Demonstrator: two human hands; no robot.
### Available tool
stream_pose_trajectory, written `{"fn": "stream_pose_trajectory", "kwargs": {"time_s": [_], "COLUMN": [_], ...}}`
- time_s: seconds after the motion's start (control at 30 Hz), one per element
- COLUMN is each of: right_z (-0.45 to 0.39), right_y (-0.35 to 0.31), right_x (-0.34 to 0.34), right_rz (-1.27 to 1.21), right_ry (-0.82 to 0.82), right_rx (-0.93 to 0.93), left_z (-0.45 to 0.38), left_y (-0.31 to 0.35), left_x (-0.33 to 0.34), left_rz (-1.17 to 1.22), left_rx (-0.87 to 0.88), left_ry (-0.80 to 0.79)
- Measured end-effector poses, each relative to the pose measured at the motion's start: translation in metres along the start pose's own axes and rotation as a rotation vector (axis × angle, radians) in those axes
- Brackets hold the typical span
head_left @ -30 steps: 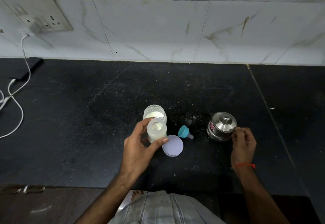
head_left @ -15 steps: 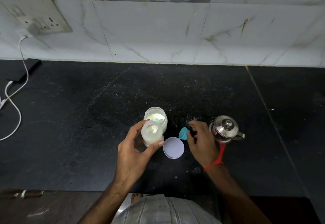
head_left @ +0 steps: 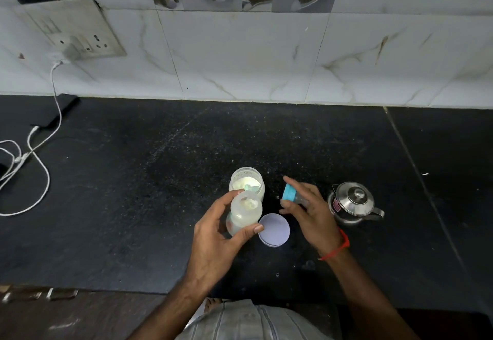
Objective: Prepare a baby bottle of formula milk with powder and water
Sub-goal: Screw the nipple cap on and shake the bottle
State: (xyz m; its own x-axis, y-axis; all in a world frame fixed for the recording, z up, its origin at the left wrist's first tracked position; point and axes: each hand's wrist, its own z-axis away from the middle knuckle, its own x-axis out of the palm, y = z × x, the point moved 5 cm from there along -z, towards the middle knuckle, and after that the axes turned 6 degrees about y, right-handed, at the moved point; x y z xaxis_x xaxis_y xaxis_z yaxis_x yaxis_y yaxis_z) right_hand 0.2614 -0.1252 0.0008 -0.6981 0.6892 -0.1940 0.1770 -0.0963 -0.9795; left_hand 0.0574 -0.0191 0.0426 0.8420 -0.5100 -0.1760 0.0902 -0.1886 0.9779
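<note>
My left hand (head_left: 213, 241) grips an open baby bottle (head_left: 244, 215) with whitish liquid, holding it just above the black counter (head_left: 120, 206). Right behind the bottle stands an open powder jar (head_left: 246, 183) with white powder and a small teal scoop inside. My right hand (head_left: 309, 214) pinches the blue bottle cap with its nipple (head_left: 290, 195), lifted off the counter to the right of the bottle. The jar's pale lid (head_left: 274, 230) lies flat between my hands. A small steel kettle (head_left: 352, 203) with its lid on stands to the right.
A tiled wall runs along the back of the counter. At far left a white charger cable (head_left: 34, 158) hangs from a wall socket (head_left: 72, 38) down to a dark phone (head_left: 57, 111). The counter's front edge lies near my body.
My right hand left the kettle handle, crossed left to the blue cap, and has picked it up off the counter. The bottle in my left hand stayed roughly in place.
</note>
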Motion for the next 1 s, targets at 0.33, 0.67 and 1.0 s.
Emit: {"fn": "stream_pose_trajectory", "kwargs": {"time_s": [0.33, 0.67, 1.0], "right_z": [0.029, 0.032, 0.037], "right_y": [-0.101, -0.091, -0.093], "right_x": [-0.003, -0.004, 0.0], "right_rz": [0.006, -0.159, -0.224], "right_ry": [-0.253, -0.18, -0.055], "right_rx": [-0.239, -0.138, -0.084], "left_z": [-0.003, -0.003, 0.001], "left_y": [0.007, 0.019, 0.033], "left_x": [0.023, 0.032, 0.039], "left_rz": [-0.084, 0.024, 0.07], "left_rx": [0.102, 0.067, 0.04], "left_ry": [-0.116, -0.139, -0.211]}}
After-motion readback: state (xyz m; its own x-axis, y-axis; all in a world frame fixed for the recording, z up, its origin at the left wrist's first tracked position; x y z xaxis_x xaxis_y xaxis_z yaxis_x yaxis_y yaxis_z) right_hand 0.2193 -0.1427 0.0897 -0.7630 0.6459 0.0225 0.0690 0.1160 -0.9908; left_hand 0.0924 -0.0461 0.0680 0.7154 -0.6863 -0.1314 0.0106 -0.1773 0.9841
